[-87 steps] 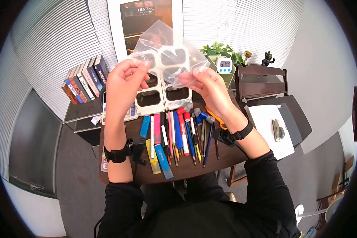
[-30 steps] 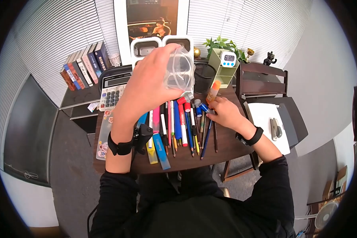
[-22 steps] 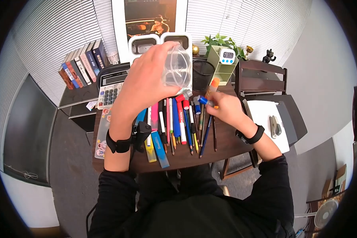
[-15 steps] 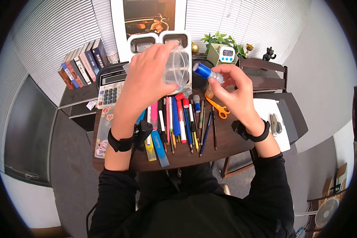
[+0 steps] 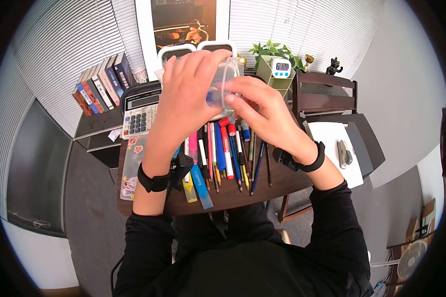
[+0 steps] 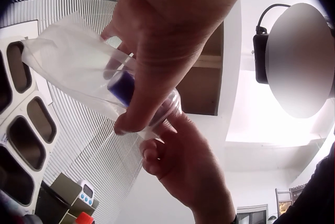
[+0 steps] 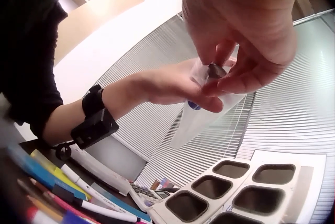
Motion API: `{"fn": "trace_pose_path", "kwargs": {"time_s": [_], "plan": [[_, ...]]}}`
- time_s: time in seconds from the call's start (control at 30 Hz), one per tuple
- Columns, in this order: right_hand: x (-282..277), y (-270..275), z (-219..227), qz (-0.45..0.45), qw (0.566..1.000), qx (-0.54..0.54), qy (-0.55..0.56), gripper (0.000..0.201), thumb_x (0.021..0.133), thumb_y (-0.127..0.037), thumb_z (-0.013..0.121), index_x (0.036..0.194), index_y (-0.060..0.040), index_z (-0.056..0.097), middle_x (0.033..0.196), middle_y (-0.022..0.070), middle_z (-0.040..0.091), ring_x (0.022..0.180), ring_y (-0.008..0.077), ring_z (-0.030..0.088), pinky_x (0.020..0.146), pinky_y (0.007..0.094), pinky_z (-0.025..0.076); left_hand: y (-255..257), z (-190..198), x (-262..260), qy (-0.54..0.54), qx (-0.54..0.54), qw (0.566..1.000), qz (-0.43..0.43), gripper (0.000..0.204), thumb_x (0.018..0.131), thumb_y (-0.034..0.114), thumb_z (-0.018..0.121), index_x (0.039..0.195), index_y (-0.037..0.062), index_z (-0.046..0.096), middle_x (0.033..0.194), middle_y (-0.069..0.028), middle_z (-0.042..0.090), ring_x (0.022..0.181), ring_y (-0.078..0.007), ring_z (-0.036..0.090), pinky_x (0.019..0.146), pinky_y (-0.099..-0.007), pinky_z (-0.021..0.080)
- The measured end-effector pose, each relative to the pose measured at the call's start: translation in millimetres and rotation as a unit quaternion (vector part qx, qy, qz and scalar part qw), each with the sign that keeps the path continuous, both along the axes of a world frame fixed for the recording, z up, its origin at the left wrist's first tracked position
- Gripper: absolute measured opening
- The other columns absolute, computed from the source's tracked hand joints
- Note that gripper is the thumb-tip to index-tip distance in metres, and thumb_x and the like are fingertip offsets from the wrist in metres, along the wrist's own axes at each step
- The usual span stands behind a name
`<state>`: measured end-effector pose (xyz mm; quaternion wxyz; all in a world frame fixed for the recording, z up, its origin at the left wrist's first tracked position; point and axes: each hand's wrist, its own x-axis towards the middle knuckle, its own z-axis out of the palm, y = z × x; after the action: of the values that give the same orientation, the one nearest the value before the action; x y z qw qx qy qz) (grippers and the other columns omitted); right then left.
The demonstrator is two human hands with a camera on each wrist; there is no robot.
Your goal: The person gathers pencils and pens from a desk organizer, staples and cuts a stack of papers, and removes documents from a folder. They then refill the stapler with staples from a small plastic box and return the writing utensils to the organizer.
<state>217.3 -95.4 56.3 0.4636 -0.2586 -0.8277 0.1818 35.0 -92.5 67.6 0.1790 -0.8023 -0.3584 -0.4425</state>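
Note:
Above the desk, my left hand [image 5: 188, 89] holds a clear plastic bag [image 6: 78, 62] by its mouth, spread into a round opening. My right hand [image 5: 265, 109] reaches to that mouth from the right, its fingertips at the opening. It pinches the grey end of a small blue-and-grey cylinder [image 7: 215, 71]. In the left wrist view the cylinder's blue end [image 6: 123, 88] shows through the plastic, inside the bag. Below the hands, several markers, highlighters and pencils [image 5: 225, 158] lie side by side. A red-capped cylinder [image 5: 224, 122] and another blue-and-grey one [image 5: 246, 132] lie at their far end.
A white organizer with dark compartments [image 7: 230, 169] stands behind the hands. To the left are a calculator [image 5: 138, 121], a stickered clear case [image 5: 131, 168] and a row of books [image 5: 101, 84]. A green holder with a timer [image 5: 281, 68] stands back right; a stapler [image 5: 343, 154] lies on white paper.
My right hand picked the blue-and-grey cylinder off the desk, lifted it and moved left to the bag's mouth. My left hand first shared the bag with the right, then held it alone.

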Motion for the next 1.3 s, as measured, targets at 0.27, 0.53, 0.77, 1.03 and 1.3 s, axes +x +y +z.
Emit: {"fn": "trace_pose_path", "kwargs": {"time_s": [0.27, 0.53, 0.77, 1.03, 1.3], "plan": [[-1.8, -3.5, 4.3, 0.04, 0.999, -0.006, -0.02, 0.034, 0.096, -0.023, 0.049, 0.121, -0.0025, 0.057, 0.104, 0.0182, 0.063, 0.085, 0.0298, 0.065, 0.075, 0.0362, 0.051, -1.8, 1.6, 2.7, -0.022, 0.052, 0.998, 0.0, 0.066, 0.061, 0.018, 0.077, 0.122, 0.0122, 0.052, 0.112, -0.0088, 0.056, 0.112, -0.0294, 0.051, 0.1, -0.0457, 0.033], [14.5, -6.7, 15.3, -0.025, 0.993, 0.09, 0.067, 0.023, 0.087, -0.003, 0.058, 0.108, -0.0042, 0.067, 0.112, 0.0126, 0.065, 0.079, 0.0122, 0.064, 0.064, 0.0233, 0.052, -1.4, 7.9, -7.0, -0.043, 0.065, 0.997, -0.002, 0.061, 0.062, 0.014, 0.077, 0.118, 0.0114, 0.053, 0.108, -0.0073, 0.057, 0.102, -0.0293, 0.053, 0.095, -0.0426, 0.037], [51.7, 25.5, -27.0, -0.161, 0.986, -0.034, -0.008, 0.015, 0.088, -0.013, 0.06, 0.099, -0.0066, 0.068, 0.083, 0.0065, 0.068, 0.065, 0.013, 0.063, 0.057, 0.0263, 0.049, -1.7, 12.3, -17.3, -0.081, 0.073, 0.994, 0.006, 0.061, 0.063, 0.014, 0.077, 0.119, 0.0099, 0.052, 0.107, -0.0068, 0.058, 0.1, -0.0274, 0.053, 0.093, -0.0396, 0.038], [55.8, 39.8, -81.5, -0.115, 0.906, -0.076, -0.4, 0.025, 0.076, -0.024, 0.069, 0.099, -0.014, 0.066, 0.08, 0.0052, 0.065, 0.08, 0.0262, 0.065, 0.067, 0.0388, 0.051, 2.3, 11.5, -18.7, -0.083, 0.141, 0.987, -0.006, 0.066, 0.06, 0.014, 0.081, 0.12, 0.0111, 0.051, 0.113, -0.0061, 0.057, 0.106, -0.0285, 0.052, 0.093, -0.0404, 0.037], [49.1, 39.5, -89.1, -0.115, 0.886, -0.036, -0.447, 0.031, 0.075, -0.026, 0.07, 0.103, -0.017, 0.064, 0.089, 0.007, 0.061, 0.086, 0.0289, 0.064, 0.072, 0.0406, 0.051, 1.1, 11.1, -18.2, -0.085, 0.139, 0.986, -0.018, 0.069, 0.06, 0.013, 0.082, 0.121, 0.0102, 0.05, 0.114, -0.0066, 0.057, 0.107, -0.0293, 0.051, 0.094, -0.0406, 0.038]]}}
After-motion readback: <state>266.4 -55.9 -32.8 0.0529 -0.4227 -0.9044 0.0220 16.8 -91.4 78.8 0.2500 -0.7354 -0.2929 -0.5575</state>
